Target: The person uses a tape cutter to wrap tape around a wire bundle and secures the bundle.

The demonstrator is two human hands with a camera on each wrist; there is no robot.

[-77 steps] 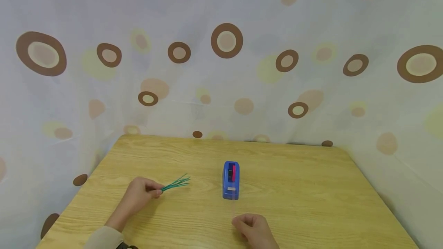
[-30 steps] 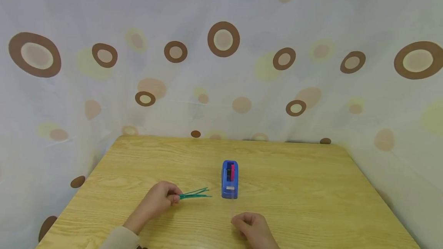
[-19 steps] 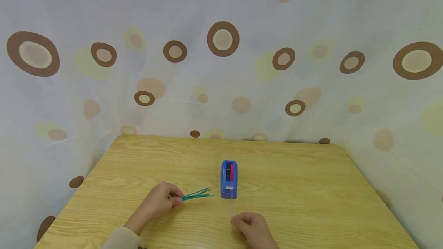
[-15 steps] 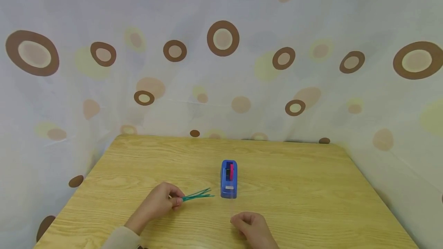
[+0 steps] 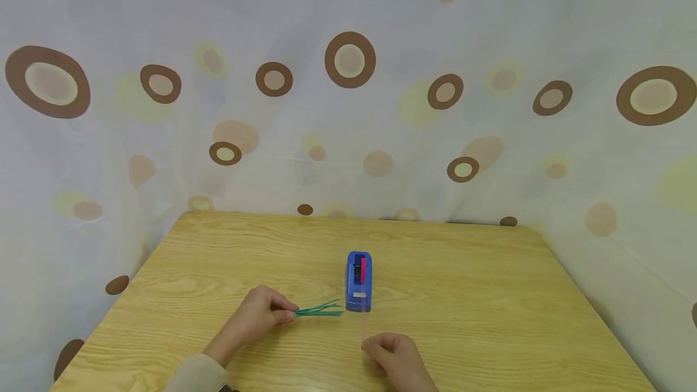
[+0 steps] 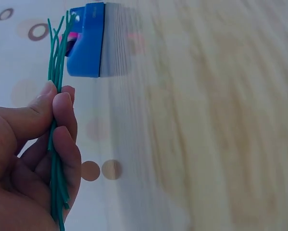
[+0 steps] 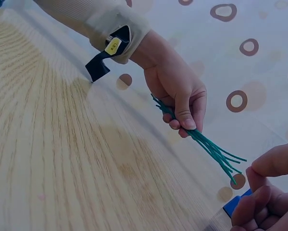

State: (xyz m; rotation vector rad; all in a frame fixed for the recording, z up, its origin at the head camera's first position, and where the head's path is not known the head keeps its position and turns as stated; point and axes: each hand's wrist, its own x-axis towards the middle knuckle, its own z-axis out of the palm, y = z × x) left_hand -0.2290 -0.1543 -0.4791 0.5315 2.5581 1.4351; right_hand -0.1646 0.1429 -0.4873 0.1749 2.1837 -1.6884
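My left hand (image 5: 258,317) pinches a bundle of thin green wire-like strands (image 5: 320,309) between thumb and fingers. Their loose ends fan out to the right, close to a blue tape dispenser (image 5: 351,302) with a pink core. In the left wrist view the strands (image 6: 57,67) run down through the palm, the lower ends reaching past the curled fingers. From the dispenser's front a clear strip of tape (image 5: 363,326) stretches toward me. My right hand (image 5: 400,357) pinches its end between thumb and forefinger. In the right wrist view the fingers (image 7: 273,163) hide most of the dispenser.
Dispenser and hands are over a wood-grain table (image 5: 463,295). A pale curtain (image 5: 403,101) with brown ring patterns closes off the back and both sides. A black wrist mount (image 7: 103,62) sits on the left sleeve (image 7: 81,19).
My left hand has moved right with the green strands, bringing their tips near the front of the tape dispenser. My right hand has stayed almost still, still pinching the tape.
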